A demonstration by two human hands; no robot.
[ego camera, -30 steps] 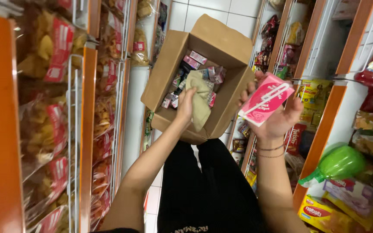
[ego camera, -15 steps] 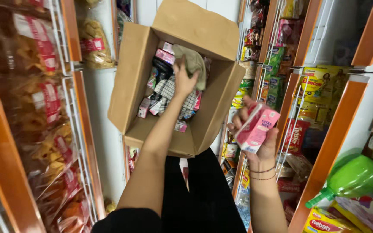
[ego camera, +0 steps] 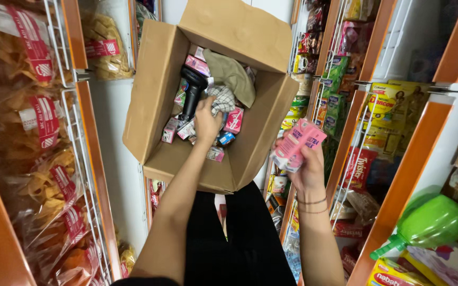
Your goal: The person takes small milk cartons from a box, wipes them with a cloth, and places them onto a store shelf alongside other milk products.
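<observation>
Fingers first: on my left hand (ego camera: 207, 123) they're curled down into the box contents, knuckles up, tips buried among the small packs, so I honestly can't tell whether they've closed on anything or are just resting on the pile. My right hand (ego camera: 304, 168) is the clear one, wrapped shut around a pink carton (ego camera: 297, 144) and holding it out in the air just off the box's right wall.

Going big to small on what's around. Orange-framed shelves run down both sides, with bagged chips (ego camera: 33, 127) behind wire racks on the left and mixed snack packs (ego camera: 393, 114) on the right. Between them sits the open cardboard box (ego camera: 155, 95), flaps up, propped against my lap as far as I can see. Inside it are a black handheld scanner (ego camera: 192, 91) standing on end near the far left corner, a crumpled beige cloth (ego camera: 232, 74) at the back, a checked rag (ego camera: 222, 99) just past my left fingertips, then a scatter of little pink packs (ego camera: 234, 121).

Key relation as I read it: the pink carton lies to the right of the box and slightly nearer to me, long axis tilted up and away to the right, top end pointing at the shelves. Left hand is already in the box; right is beside it, outside.
</observation>
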